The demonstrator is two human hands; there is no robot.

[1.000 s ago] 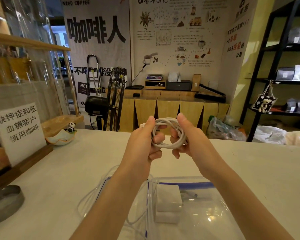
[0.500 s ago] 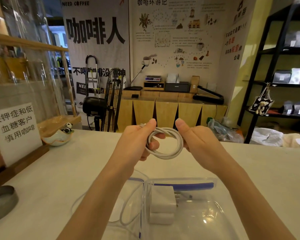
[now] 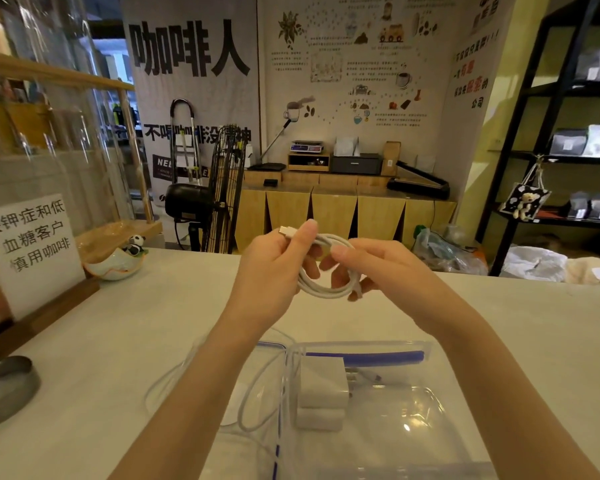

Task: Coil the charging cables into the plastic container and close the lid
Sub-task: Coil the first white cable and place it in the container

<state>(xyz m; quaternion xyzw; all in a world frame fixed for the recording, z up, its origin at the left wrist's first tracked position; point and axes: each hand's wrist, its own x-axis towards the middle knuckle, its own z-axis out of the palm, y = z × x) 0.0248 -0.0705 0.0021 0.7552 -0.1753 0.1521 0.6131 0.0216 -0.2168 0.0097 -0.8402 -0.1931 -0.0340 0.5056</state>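
A pale counter (image 3: pixel 94 358) fills the foreground of a coffee shop. Nearest, at the bottom right, lies the clear plastic container (image 3: pixel 406 424) with a blue-edged rim; two white charger blocks (image 3: pixel 321 393) sit stacked inside against its left wall, and a loose white cable (image 3: pixel 257 396) loops on the counter just left of it, touching that wall. Beyond and above the container, both hands hold a coiled white cable (image 3: pixel 326 289) in the air. The left hand (image 3: pixel 274 268) pinches the coil's top between thumb and forefinger, the connector end (image 3: pixel 286 231) poking out past the thumb; half a second ago that end was tucked lower and the ring stood rounder and more open. The right hand (image 3: pixel 371 268) now has its fingers curled round the coil's right side, where earlier it only pinched the top edge. At the left stand a printed sign (image 3: pixel 28 251), a small panda dish (image 3: pixel 118 261) and a metal ring (image 3: pixel 4 389). Far off are a black fan (image 3: pixel 219 188), wooden cabinets (image 3: pixel 333 213), wall posters and a black shelf (image 3: pixel 548 140) at the right.
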